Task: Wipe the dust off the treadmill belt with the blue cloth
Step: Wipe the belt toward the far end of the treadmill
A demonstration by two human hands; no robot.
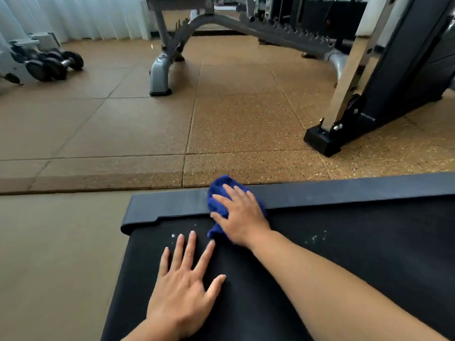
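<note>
— Pressing the blue cloth (219,200) flat across the side rail (320,196) and treadmill belt (344,254), the right hand (242,217) lies spread on it; the left hand (183,289) rests splayed, empty, on the belt.

— Sensible: even pressure, overlapping strokes toward those white specks (315,238). Right offers open belt; the belt's end is just left.

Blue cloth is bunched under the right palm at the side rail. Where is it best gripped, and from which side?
Best guess: grip the bunched hump of the blue cloth poking past the right hand, coming from above. It stands proud over the side rail, while the lower edge lies flat on the belt.
</note>
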